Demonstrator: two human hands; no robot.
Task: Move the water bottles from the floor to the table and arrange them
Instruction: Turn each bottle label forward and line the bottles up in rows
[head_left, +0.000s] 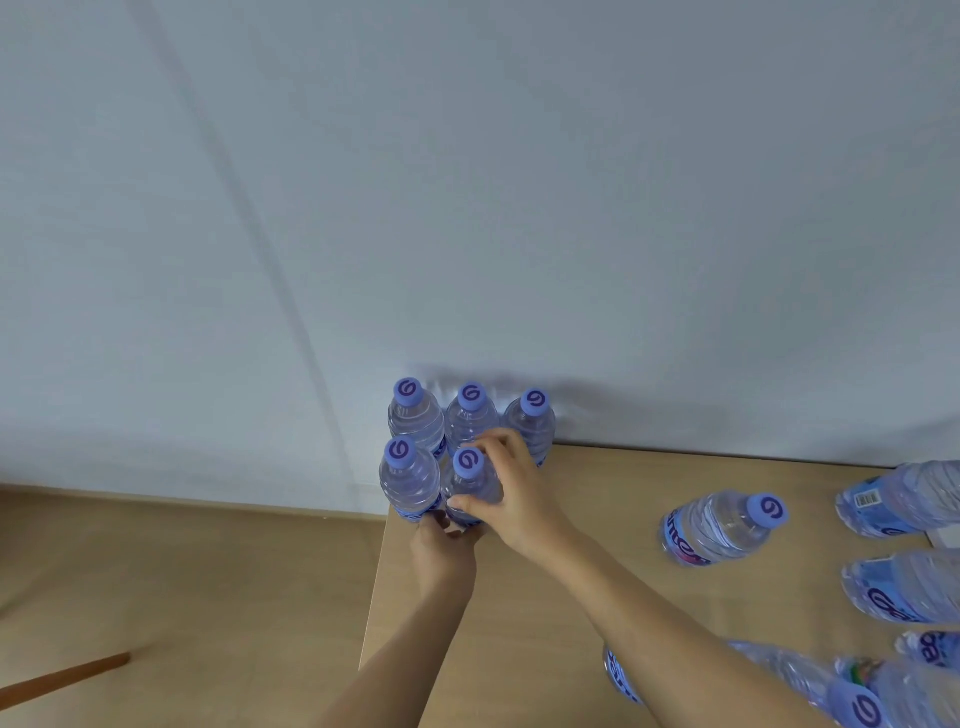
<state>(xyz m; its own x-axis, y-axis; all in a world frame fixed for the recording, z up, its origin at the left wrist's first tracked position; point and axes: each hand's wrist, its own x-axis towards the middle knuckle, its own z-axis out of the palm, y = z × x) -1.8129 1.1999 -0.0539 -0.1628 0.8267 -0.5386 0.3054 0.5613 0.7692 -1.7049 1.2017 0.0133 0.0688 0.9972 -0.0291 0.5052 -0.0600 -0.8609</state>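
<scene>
Both hands grip 1 clear plastic water bottle with a purple cap in the 5-bottle cluster at the light wooden table's far-left corner: right hand wraps its shoulder, left hand seemingly steadies its base. A nudge could topple neighbours over the table's edge.

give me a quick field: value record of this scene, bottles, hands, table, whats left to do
surface: wooden table against a white wall
arranged group: five upright bottles at the table's far left corner, three behind, two in front
bottle in hand: front right bottle of the group
right hand: wrapped around that bottle's upper body
left hand: at the base of the front bottles; exact contact unclear
stray bottles: one lying bottle mid-table, several more lying at the right edge
left to do: stand the lying bottles with the group
</scene>
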